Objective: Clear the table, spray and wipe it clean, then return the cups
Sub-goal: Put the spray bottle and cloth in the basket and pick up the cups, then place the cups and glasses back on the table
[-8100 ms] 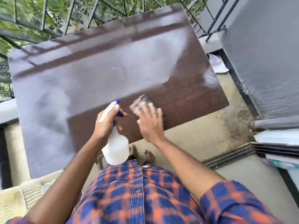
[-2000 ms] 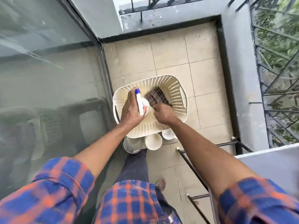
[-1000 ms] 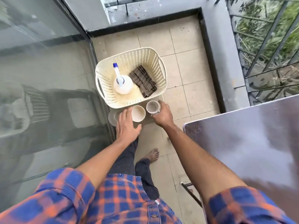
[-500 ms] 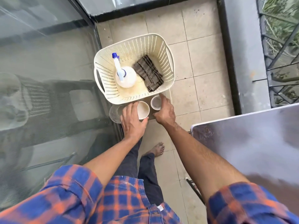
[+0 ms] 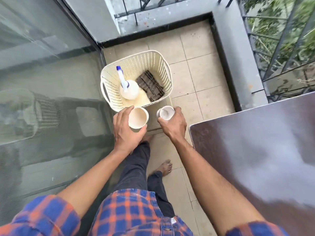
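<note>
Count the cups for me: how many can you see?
2. A cream cup is held in the left hand, and a white cup is held in the right hand. Both are beside the basket. Others could be hidden beneath the hands.

Tiled floor [image 5: 204, 74] — bare foot [image 5: 164, 168] on it — beneath glossy table [image 5: 255, 150].

Cream basket [image 5: 144, 62] beside seemingly glass door [image 5: 42, 86]
</note>
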{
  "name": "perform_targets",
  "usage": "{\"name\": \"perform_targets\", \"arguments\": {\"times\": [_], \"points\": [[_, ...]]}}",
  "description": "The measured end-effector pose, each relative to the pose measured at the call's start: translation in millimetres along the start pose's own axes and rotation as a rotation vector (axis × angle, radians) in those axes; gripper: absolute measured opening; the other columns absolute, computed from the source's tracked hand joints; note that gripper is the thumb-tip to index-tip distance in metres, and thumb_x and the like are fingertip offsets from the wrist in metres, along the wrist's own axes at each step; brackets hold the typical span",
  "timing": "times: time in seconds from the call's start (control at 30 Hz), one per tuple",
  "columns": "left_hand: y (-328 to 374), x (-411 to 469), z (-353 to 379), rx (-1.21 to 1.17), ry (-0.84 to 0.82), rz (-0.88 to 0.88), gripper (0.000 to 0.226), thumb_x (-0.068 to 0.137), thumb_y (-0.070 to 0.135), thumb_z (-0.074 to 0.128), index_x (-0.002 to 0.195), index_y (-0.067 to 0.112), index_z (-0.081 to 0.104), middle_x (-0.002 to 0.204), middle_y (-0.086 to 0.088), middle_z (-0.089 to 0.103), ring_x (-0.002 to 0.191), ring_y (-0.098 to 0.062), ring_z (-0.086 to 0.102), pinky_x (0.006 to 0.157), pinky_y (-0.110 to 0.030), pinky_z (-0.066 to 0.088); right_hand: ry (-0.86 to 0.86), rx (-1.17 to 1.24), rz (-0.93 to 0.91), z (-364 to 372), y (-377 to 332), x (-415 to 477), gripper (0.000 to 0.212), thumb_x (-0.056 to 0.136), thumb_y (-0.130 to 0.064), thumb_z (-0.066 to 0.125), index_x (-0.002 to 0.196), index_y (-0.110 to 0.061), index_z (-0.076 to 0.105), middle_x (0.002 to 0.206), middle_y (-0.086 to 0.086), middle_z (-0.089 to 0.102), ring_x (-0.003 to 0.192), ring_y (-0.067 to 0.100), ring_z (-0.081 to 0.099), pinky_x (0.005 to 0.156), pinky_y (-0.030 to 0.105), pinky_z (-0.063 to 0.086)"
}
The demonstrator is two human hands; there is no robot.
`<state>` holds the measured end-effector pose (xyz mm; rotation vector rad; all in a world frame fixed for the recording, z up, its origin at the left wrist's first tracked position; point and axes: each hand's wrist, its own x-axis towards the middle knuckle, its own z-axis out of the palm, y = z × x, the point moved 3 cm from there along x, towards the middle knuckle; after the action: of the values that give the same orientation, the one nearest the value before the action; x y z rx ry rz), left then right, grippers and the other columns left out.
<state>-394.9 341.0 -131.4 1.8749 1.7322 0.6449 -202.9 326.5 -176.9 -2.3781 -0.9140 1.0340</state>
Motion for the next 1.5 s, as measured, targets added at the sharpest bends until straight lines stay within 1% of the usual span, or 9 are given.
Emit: {"name": "perform_targets", "arguments": {"times": [0.2, 0.33, 0.5, 0.6, 0.7, 0.8, 0.93, 1.37, 1.5], "points": [[55.5, 4.7, -48.8, -0.062, 0.193, 0.045, 0.073, 0.07, 0.027, 0.083, 0.134, 0.006, 0.057, 0.132, -0.013, 0.062, 0.122, -0.033, 0.054, 0.108, -0.04, 0.036, -0.018, 0.142, -0.103, -46.5, -18.8, -70.1, 0.06, 0.066, -0.046, 0.076, 0.117, -0.025, 0.051, 0.107, -0.001, 0.066, 0.095, 0.021, 0.061, 0.079, 0.031, 0.047], [90.1, 8.2, -64.3, -0.094, 0.25, 0.083, 0.074, 0.071, 0.027, 0.084, 0.135, 0.004, 0.056, 0.131, -0.018, 0.061, 0.124, -0.038, 0.054, 0.11, -0.046, 0.034, 0.082, 0.249, -0.118, -106.8, -13.1, -101.1, 0.058, 0.066, -0.046, 0.076, 0.116, -0.028, 0.054, 0.107, -0.005, 0.067, 0.099, 0.02, 0.063, 0.086, 0.036, 0.052], [138.1, 1.8, -34.6, -0.152, 0.037, 0.14, 0.084, 0.07, 0.019, 0.09, 0.142, 0.007, 0.048, 0.137, -0.018, 0.057, 0.127, -0.037, 0.05, 0.11, -0.044, 0.034, 0.319, 0.392, -0.03, -184.4, 48.8, -121.5, 0.056, 0.065, -0.058, 0.078, 0.112, -0.039, 0.057, 0.101, -0.018, 0.068, 0.095, 0.008, 0.065, 0.085, 0.031, 0.054], [177.3, -10.5, 2.0, -0.202, -0.143, 0.166, 0.085, 0.07, 0.025, 0.091, 0.141, 0.011, 0.047, 0.133, -0.015, 0.057, 0.125, -0.034, 0.052, 0.106, -0.035, 0.037, 0.438, 0.425, 0.032, -229.8, 103.7, -130.9, 0.055, 0.066, -0.06, 0.08, 0.111, -0.037, 0.059, 0.103, -0.017, 0.07, 0.096, 0.009, 0.066, 0.088, 0.033, 0.054], [224.1, -18.2, 40.6, -0.236, -0.275, 0.198, 0.091, 0.066, 0.029, 0.094, 0.142, 0.015, 0.046, 0.128, -0.011, 0.059, 0.119, -0.033, 0.057, 0.106, -0.046, 0.045, 0.537, 0.424, 0.134, -269.9, 159.4, -142.9, 0.056, 0.067, -0.057, 0.082, 0.113, -0.035, 0.059, 0.104, -0.014, 0.069, 0.098, 0.013, 0.065, 0.087, 0.035, 0.054], [278.8, -30.2, 78.8, -0.211, -0.407, 0.284, 0.093, 0.066, 0.026, 0.095, 0.144, 0.017, 0.046, 0.131, -0.01, 0.06, 0.122, -0.033, 0.055, 0.106, -0.045, 0.044, 0.632, 0.435, 0.204, -302.2, 211.2, -155.2, 0.049, 0.07, -0.05, 0.083, 0.108, -0.031, 0.061, 0.104, -0.008, 0.069, 0.098, 0.019, 0.065, 0.084, 0.036, 0.053], [342.2, -44.8, 122.4, -0.162, -0.568, 0.438, 0.095, 0.058, 0.044, 0.084, 0.141, 0.016, 0.049, 0.128, -0.009, 0.062, 0.12, -0.033, 0.057, 0.107, -0.049, 0.043, 0.693, 0.411, 0.312, -332.7, 260.3, -164.1, 0.051, 0.07, -0.053, 0.078, 0.113, -0.032, 0.06, 0.109, -0.006, 0.067, 0.103, 0.023, 0.063, 0.082, 0.034, 0.049], [462.8, -39.7, 240.4, -0.003, -0.746, 0.784, 0.087, 0.07, 0.034, 0.091, 0.142, 0.009, 0.049, 0.133, -0.013, 0.062, 0.124, -0.033, 0.056, 0.105, -0.035, 0.038, 0.815, 0.372, 0.45, -405.0, 313.1, -127.7, 0.062, 0.072, -0.046, 0.081, 0.128, -0.027, 0.061, 0.123, 0.004, 0.066, 0.116, 0.029, 0.059, 0.091, 0.034, 0.045], [490.5, -25.8, 288.4, 0.037, -0.821, 0.811, 0.09, 0.07, 0.039, 0.089, 0.144, 0.012, 0.047, 0.137, -0.012, 0.06, 0.126, -0.033, 0.056, 0.108, -0.04, 0.043, 0.856, 0.386, 0.521, -425.5, 322.7, -95.9, 0.062, 0.072, -0.043, 0.082, 0.128, -0.027, 0.061, 0.125, 0.005, 0.065, 0.118, 0.028, 0.059, 0.093, 0.032, 0.045]]}}
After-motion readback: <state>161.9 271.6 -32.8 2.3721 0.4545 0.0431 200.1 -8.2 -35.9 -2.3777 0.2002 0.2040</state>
